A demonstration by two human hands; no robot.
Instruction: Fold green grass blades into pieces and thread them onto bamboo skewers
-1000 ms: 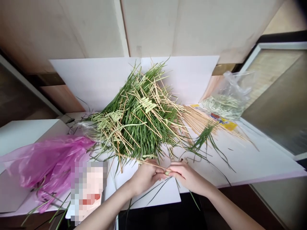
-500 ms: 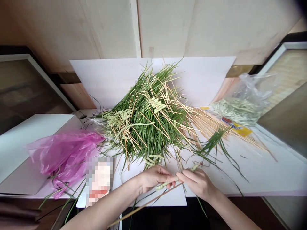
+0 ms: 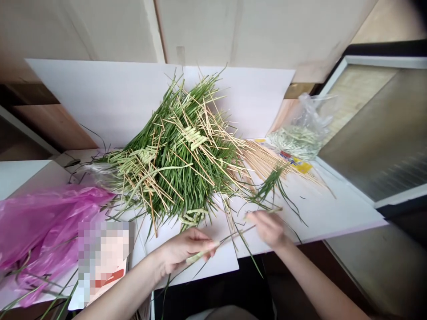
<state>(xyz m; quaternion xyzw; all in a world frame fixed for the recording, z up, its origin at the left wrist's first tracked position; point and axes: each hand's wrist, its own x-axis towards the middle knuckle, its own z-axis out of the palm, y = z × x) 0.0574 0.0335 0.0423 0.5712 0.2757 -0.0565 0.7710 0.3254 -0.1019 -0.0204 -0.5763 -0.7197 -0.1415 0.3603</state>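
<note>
My left hand (image 3: 188,251) is closed with thumb and fingers pinching a pale green, bumpy stalk-like piece (image 3: 195,258), whose lower end sticks out below the fingers. To its right, my right hand (image 3: 268,229) is closed on a thin stick (image 3: 238,232) that spans the gap between the hands; whether it is a bamboo skewer or a stem I cannot tell. A light tip (image 3: 276,210) shows beyond the right fingers. Just behind the hands lie several pale green coiled pieces (image 3: 193,218), at the front of a big heap of long green chive-like stems (image 3: 180,178).
Bamboo skewers (image 3: 263,155) lie over and right of the heap. A clear bag of pale green strips (image 3: 296,140) stands back right. Loose green stems (image 3: 270,184) lie nearer. On the left are a pink plastic bag (image 3: 60,213) and a blurred-out item (image 3: 103,262).
My hands have moved apart, opening a gap crossed by the thin stick. The camera view has turned to the right, so the heap sits further left.
</note>
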